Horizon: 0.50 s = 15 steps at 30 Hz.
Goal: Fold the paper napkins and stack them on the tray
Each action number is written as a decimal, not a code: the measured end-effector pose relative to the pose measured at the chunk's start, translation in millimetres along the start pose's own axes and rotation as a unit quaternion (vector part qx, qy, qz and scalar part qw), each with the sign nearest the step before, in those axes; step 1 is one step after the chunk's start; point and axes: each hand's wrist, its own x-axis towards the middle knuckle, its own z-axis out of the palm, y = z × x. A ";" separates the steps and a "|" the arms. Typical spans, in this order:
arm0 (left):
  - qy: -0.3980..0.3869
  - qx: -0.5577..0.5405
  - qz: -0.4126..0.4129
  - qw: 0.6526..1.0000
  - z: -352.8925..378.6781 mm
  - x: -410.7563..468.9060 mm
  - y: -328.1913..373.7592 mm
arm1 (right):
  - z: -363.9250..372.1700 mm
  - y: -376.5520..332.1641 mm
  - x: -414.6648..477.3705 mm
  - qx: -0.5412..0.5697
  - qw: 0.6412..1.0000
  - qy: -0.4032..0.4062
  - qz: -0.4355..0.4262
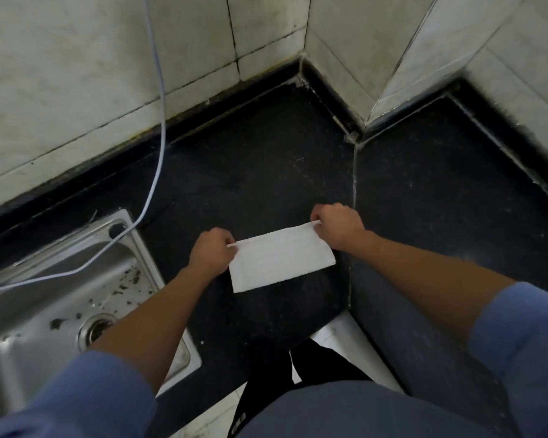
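Pinching one top corner each, the left hand (pixel 212 255) and right hand (pixel 335 226) hold the paper napkin (pixel 280 259) stretched between them over the black table (pixel 266 172). Its long side runs hand to hand. No tray shows.

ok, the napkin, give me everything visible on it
The napkin is a white, faintly textured paper rectangle, wider than deep, no tears showing. The left hand pinches its far left corner, the right hand its far right corner, with that edge taut. It is over the dark countertop; whether its near edge rests there is unclear.
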 end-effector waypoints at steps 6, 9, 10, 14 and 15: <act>0.025 0.020 -0.028 0.999 13.3 7.6 -4.2 | 11.2 2.7 2.8 -0.050 0.998 -0.001 0.038; 0.082 0.057 0.023 0.995 13.1 -10.5 -2.5 | 9.8 0.4 -9.7 -0.079 0.995 0.066 -0.013; 0.093 0.067 0.059 0.992 14.9 -18.3 -0.2 | 12.1 -3.2 -15.2 -0.074 0.993 0.084 -0.046; 0.027 0.104 0.141 0.984 41.1 -54.7 -3.0 | 43.2 -18.5 -43.4 -0.034 0.990 -0.017 -0.139; 0.013 0.106 0.130 0.986 48.0 -62.6 -8.9 | 51.9 -14.9 -50.0 -0.029 0.990 -0.039 -0.134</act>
